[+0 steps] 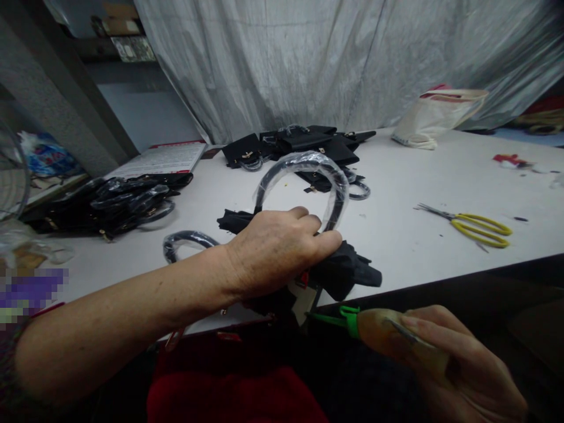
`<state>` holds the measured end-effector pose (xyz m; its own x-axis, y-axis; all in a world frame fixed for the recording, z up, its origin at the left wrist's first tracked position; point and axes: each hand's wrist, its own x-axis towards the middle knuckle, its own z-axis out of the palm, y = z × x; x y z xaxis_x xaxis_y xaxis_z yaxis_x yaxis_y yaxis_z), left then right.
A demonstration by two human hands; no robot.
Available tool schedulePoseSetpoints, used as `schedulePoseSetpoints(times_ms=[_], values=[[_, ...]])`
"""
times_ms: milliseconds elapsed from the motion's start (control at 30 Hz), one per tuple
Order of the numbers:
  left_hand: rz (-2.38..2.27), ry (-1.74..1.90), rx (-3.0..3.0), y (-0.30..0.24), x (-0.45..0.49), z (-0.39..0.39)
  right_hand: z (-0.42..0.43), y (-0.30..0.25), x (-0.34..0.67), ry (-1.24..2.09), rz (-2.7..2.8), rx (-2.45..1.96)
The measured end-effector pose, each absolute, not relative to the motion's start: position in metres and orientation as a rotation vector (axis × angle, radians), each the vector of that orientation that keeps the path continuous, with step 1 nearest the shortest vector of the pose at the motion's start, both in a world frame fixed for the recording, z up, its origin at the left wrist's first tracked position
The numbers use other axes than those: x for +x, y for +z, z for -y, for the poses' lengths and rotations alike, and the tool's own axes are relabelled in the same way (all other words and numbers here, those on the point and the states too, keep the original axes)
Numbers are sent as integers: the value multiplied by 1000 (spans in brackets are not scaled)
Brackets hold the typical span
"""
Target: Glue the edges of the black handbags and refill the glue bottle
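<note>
At the table's near edge, my left hand [282, 249] is closed on a black handbag piece [348, 273], its fingers folded over the fabric. A round black handle [337, 197] wrapped in clear plastic arches up behind the knuckles. Another wrapped handle [176, 242] shows behind my wrist. My right hand [471, 364] is wrapped around a squeeze bottle [381, 332] of amber, glue-like liquid. Its green nozzle [328, 319] points left, close to a beige flap [304, 302] under the bag. A thin grey pointed tool [399, 329] lies along the bottle by my fingers.
Yellow-handled scissors [480, 229] lie at the right. Black bags [304, 141] are heaped at the back and more black bags [114, 202] at the left. A white cloth bag [436, 117] stands by the grey curtain [286, 64]. A printed sheet [163, 157] lies back left.
</note>
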<state>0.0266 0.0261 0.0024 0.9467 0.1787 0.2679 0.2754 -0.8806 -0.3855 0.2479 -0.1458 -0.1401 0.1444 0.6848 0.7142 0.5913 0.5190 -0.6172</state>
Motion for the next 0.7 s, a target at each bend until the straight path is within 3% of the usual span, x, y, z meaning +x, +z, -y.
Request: schedulePoseSetpoints(times_ms=[200,700], values=[[335,-298,-2672,2,27,-25,137,-146,260,-94,1635,-1311],[357,-253,-2685,3,28,-21,133,-155,268,-144,1609,-1323]])
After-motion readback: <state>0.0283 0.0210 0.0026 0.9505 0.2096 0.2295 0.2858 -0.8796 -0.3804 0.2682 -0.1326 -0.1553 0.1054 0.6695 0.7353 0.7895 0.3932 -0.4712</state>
